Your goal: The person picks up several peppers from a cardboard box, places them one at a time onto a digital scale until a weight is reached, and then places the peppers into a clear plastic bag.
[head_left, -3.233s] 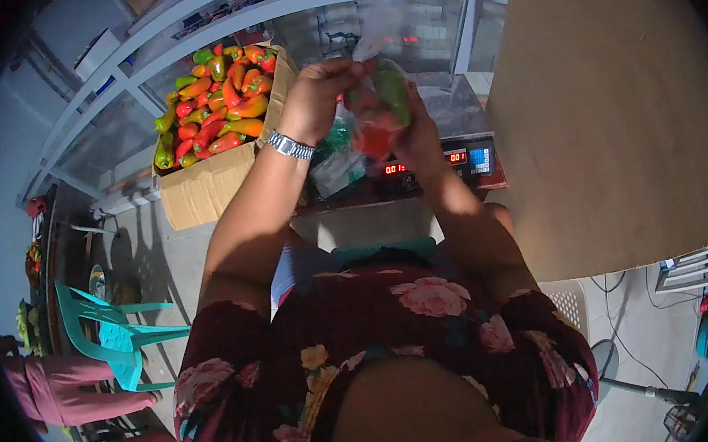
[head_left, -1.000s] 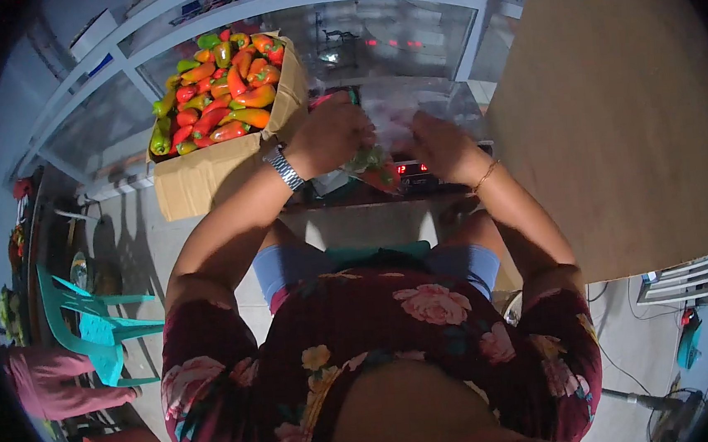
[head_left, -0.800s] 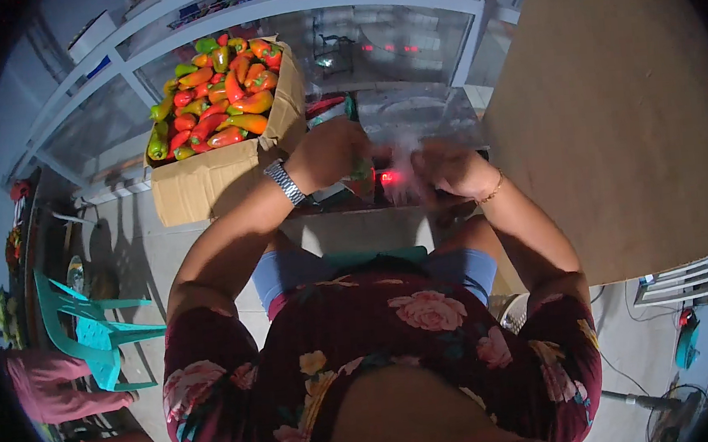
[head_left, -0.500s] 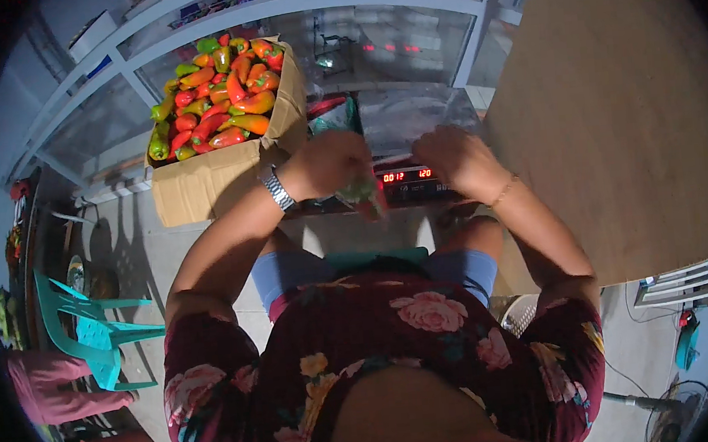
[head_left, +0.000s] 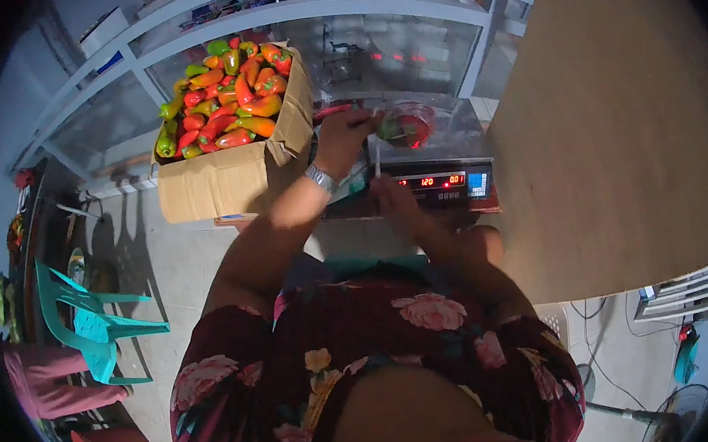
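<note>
A clear plastic bag with something red and green inside lies on the flat plate of a digital scale. My left hand, with a metal watch at the wrist, reaches to the bag's left side, its fingers pinched at the bag's edge. My right hand is nearer to me, in front of the scale's lit red display. Its fingers look closed by a thin pale strip at the plate's left front corner; what they hold, if anything, I cannot make out.
Left of the scale, an open cardboard box is heaped with red, orange and green peppers. A large brown board rises at the right. Behind runs a pale metal-framed glass panel. A teal plastic chair stands at the left.
My left hand has moved forward and right, to the scale plate, where the bag now lies. My right hand has drawn back and left, uncovering more of the display.
</note>
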Action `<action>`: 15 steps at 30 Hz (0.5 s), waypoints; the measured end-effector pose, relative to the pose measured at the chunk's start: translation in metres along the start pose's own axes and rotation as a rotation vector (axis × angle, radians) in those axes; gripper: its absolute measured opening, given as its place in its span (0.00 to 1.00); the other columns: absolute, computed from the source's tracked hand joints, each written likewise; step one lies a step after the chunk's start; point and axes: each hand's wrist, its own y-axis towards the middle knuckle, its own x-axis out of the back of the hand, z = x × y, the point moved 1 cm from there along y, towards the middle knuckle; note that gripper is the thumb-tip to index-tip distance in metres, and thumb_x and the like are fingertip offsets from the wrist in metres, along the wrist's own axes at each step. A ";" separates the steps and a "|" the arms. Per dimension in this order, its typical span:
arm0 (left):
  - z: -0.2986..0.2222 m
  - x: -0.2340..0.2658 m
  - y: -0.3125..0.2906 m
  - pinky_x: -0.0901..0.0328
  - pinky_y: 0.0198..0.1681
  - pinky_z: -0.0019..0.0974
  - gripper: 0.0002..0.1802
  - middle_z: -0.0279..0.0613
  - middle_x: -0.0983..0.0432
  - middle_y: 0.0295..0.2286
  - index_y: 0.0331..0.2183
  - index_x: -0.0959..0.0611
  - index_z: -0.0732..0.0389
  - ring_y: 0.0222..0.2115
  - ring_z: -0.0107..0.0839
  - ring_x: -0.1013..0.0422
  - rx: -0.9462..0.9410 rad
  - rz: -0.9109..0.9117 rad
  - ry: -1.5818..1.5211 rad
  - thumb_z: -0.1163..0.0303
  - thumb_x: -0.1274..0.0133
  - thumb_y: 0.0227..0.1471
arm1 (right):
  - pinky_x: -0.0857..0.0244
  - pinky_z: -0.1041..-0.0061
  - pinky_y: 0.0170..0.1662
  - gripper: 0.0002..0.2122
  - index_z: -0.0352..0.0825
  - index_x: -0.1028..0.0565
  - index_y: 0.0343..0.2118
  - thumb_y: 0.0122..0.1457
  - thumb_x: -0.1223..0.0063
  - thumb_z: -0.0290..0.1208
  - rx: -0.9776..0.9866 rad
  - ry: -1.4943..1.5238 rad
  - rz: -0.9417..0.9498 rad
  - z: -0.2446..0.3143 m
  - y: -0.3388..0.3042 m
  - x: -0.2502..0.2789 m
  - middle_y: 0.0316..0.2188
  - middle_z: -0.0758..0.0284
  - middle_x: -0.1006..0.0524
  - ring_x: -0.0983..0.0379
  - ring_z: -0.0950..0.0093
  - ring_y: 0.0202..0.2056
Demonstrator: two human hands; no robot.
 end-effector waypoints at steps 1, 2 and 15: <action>0.013 0.003 -0.004 0.35 0.36 0.27 0.10 0.42 0.23 0.29 0.32 0.19 0.63 0.29 0.26 0.28 -0.016 -0.057 0.222 0.73 0.45 0.43 | 0.37 0.67 0.42 0.10 0.30 0.29 0.35 0.57 0.64 0.27 0.016 -0.283 -0.042 0.023 -0.007 0.001 0.31 0.60 0.29 0.30 0.66 0.35; 0.016 0.003 -0.006 0.35 0.36 0.27 0.10 0.42 0.23 0.29 0.32 0.19 0.63 0.29 0.26 0.28 -0.011 -0.051 0.222 0.73 0.45 0.43 | 0.37 0.67 0.42 0.09 0.30 0.29 0.33 0.56 0.64 0.26 0.026 -0.566 -0.090 0.047 -0.010 0.009 0.29 0.60 0.29 0.31 0.64 0.35; 0.006 -0.005 0.014 0.36 0.37 0.29 0.11 0.41 0.23 0.28 0.33 0.21 0.66 0.34 0.24 0.28 0.040 -0.086 -0.136 0.72 0.48 0.44 | 0.37 0.70 0.35 0.10 0.36 0.31 0.29 0.59 0.60 0.37 -0.071 1.567 0.159 -0.010 0.028 -0.028 0.23 0.65 0.29 0.32 0.68 0.26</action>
